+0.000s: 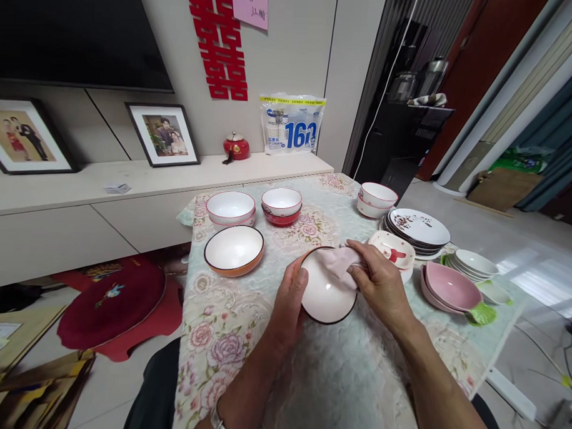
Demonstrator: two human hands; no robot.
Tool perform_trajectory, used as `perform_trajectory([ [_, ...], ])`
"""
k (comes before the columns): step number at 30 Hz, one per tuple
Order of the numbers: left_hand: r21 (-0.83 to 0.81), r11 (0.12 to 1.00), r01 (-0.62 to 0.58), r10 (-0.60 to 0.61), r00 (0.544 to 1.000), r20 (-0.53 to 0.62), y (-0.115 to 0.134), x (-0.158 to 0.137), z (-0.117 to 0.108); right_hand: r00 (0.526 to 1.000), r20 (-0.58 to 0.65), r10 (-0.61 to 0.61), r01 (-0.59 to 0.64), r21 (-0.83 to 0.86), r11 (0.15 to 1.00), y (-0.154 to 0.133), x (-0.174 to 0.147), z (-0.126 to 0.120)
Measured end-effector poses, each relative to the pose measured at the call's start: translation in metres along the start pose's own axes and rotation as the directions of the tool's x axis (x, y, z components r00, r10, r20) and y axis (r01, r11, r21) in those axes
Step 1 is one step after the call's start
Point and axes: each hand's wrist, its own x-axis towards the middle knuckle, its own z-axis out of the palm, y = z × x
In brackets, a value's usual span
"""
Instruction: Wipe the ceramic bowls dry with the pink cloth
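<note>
My left hand (pixel 290 299) grips the left side of a white bowl (pixel 327 294) with a dark rim, its thumb over the edge. The bowl is tilted toward me above the table. In my right hand (pixel 382 280) is a bunched pale pink cloth (pixel 338 263), pressed against the bowl's upper right inside and rim. A similar dark-rimmed bowl with an orange outside (pixel 235 250) stands to the left. Just beyond my right hand is a square white dish with a red pattern (pixel 392 248), partly hidden by that hand.
A flowered cloth covers the table (pixel 223 387). White bowls (pixel 230 206) and red-rimmed bowls (pixel 281 202) stand at the back. On the right are stacked plates (pixel 419 226), pink leaf-shaped dishes (pixel 452 286) and small white bowls (pixel 476 262). A red stool (pixel 118 302) is at the left.
</note>
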Motion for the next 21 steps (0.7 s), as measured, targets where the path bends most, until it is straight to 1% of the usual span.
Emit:
perform_trajectory([
  [3, 0.098, 0.995, 0.029, -0.04, 0.994, 0.106, -0.001, -0.001, -0.001, 0.99, -0.01, -0.142, 0.141, -0.075, 0.987, -0.01, -0.001, 0.0],
  [6, 0.15, 0.989, -0.006, -0.018, 0.987, 0.162, -0.007, 0.002, -0.007, 0.953, 0.03, -0.302, 0.303, -0.09, 0.949, -0.026, -0.003, -0.002],
  [9, 0.211, 0.977, -0.044, -0.003, 0.975, 0.22, -0.012, 0.004, -0.011, 0.897, 0.141, -0.419, 0.431, -0.073, 0.899, -0.043, -0.003, -0.005],
  [11, 0.281, 0.956, -0.082, 0.003, 0.962, 0.272, -0.013, 0.004, -0.012, 0.87, 0.215, -0.444, 0.465, -0.057, 0.884, -0.049, -0.002, -0.006],
  [12, 0.316, 0.942, -0.109, 0.012, 0.956, 0.293, -0.013, 0.004, -0.013, 0.869, 0.228, -0.44, 0.462, -0.051, 0.886, -0.049, -0.002, -0.006],
  [13, 0.351, 0.926, -0.142, 0.029, 0.952, 0.306, -0.013, 0.003, -0.013, 0.877, 0.223, -0.425, 0.445, -0.044, 0.895, -0.047, -0.001, -0.005],
  [16, 0.456, 0.859, -0.235, 0.092, 0.945, 0.314, -0.014, 0.003, -0.014, 0.927, 0.137, -0.35, 0.356, -0.025, 0.934, -0.032, 0.0, -0.003],
  [18, 0.503, 0.821, -0.271, 0.113, 0.94, 0.323, -0.016, 0.003, -0.015, 0.955, 0.107, -0.275, 0.277, -0.001, 0.961, -0.02, 0.0, -0.002],
  [21, 0.53, 0.793, -0.301, 0.136, 0.935, 0.328, -0.017, 0.004, -0.017, 0.986, 0.125, -0.113, 0.108, 0.046, 0.993, -0.007, -0.001, 0.0],
])
